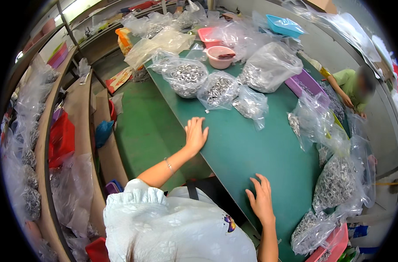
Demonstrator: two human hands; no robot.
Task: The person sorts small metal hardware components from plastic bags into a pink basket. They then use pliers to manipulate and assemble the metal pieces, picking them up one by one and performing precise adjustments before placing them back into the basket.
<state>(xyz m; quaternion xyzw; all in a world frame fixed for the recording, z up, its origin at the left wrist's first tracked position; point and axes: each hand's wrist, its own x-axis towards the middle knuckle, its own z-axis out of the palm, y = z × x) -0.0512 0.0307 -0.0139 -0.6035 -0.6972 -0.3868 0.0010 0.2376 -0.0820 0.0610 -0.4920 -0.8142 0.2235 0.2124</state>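
My left hand (195,136) rests at the near edge of the green tabletop (251,144), fingers stretched out, holding nothing. Lower right, my right hand (261,201) lies over the same table with its fingers apart and nothing in them. Beyond the left hand sit clear plastic bags of small shiny metal parts: a round full bag (186,78), a middle bag (220,90) and a smaller bag (250,104). A tiny pale piece (207,112) lies just past my left fingertips. To the right of my right hand stands a large bag of metal rings (336,183).
A pink bowl (220,63), a blue tray (284,26) and a purple basket (295,85) stand farther back among more bags. At the right, another person (352,87) reaches toward the table. Shelves (78,118) with a red basket (62,139) line the left.
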